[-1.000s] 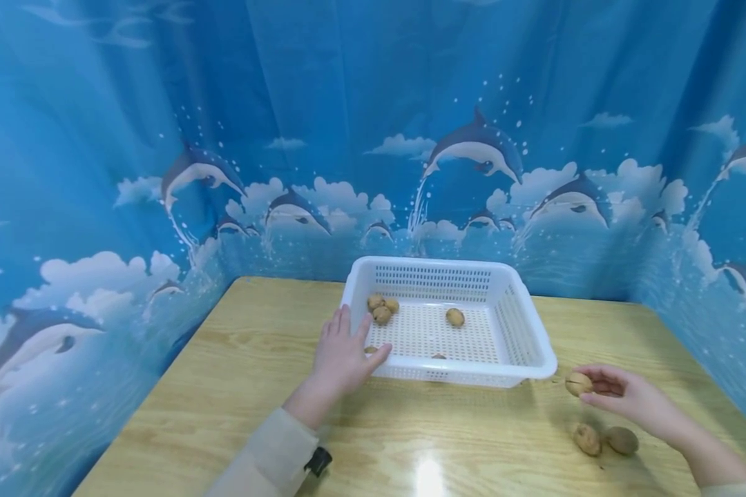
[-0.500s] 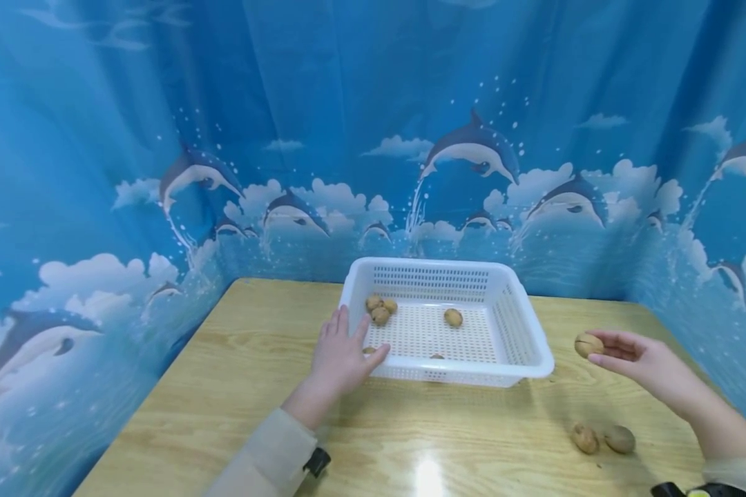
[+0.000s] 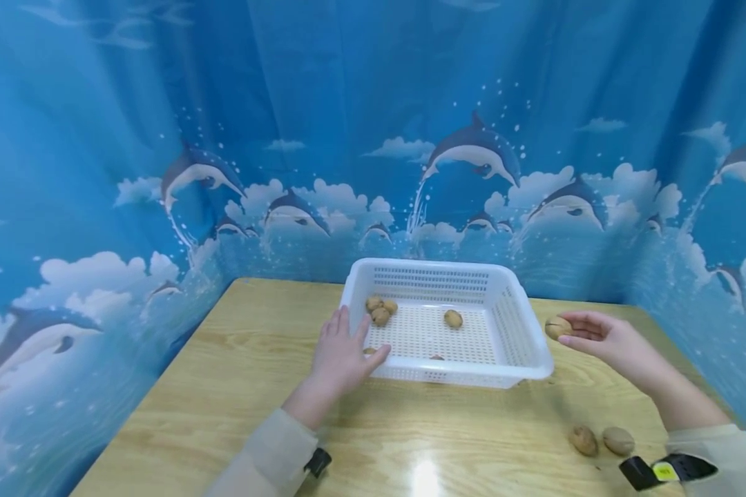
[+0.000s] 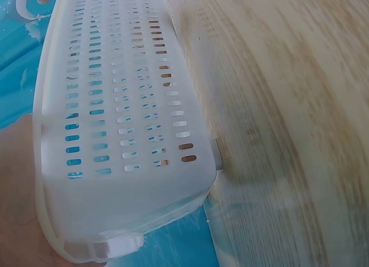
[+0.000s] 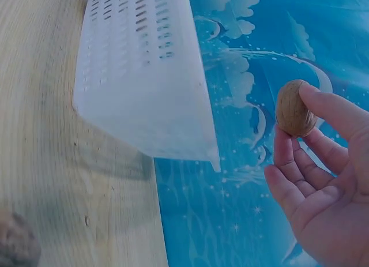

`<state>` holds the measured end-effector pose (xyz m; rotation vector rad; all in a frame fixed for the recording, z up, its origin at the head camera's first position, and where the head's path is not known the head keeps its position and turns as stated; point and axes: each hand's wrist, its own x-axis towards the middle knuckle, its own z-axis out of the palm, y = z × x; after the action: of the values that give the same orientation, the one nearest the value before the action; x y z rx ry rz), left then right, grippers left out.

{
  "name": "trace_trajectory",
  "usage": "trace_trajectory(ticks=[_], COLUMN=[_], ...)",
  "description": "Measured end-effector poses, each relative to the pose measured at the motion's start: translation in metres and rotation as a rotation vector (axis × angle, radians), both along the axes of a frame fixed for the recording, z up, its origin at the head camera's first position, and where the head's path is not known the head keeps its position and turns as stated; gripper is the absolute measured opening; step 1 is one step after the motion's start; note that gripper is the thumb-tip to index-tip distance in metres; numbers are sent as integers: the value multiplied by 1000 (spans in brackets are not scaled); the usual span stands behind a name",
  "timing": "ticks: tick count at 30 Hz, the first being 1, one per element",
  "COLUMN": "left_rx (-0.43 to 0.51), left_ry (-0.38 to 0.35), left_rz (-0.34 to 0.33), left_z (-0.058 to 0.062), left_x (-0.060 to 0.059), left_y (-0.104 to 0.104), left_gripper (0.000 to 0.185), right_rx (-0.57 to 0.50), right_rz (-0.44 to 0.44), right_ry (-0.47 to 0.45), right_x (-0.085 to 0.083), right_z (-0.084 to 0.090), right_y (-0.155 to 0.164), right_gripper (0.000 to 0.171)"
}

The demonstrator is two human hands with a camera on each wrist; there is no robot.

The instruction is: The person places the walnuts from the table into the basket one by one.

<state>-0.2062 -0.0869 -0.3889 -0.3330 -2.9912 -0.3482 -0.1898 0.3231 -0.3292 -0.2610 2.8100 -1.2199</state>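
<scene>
Dolphin-print blue curtains (image 3: 161, 138) enclosed the wooden table (image 3: 236, 386). I saw the right hand (image 3: 603, 338) pinching a walnut (image 3: 557, 326) in its fingertips, just right of the white basket (image 3: 528, 338). I judged the nut light, hard and apt to roll, best pinched across its middle. The left hand (image 3: 338, 355) lay spread against the basket's left wall.

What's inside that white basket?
The basket holds three walnuts bunched at its far left corner and one walnut near the middle. Two more bits by the near wall are partly hidden.
</scene>
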Motion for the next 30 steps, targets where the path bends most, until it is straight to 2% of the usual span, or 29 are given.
trace_trajectory(ticks=[5, 16, 30], left_rx=[8, -13, -27], left_ry=[-2, 1, -15], left_rz=[2, 12, 8], left_z=[0, 1, 0], left_x=[-2, -2, -1], left_y=[1, 0, 1], left_gripper=[78, 79, 79], right_rx=[-33, -97, -114], right_rz=[20, 42, -8], right_ry=[9, -55, -160], right_x=[-13, -51, -101], right_z=[2, 14, 9], right_y=[-19, -60, -74], right_gripper=[63, 71, 78])
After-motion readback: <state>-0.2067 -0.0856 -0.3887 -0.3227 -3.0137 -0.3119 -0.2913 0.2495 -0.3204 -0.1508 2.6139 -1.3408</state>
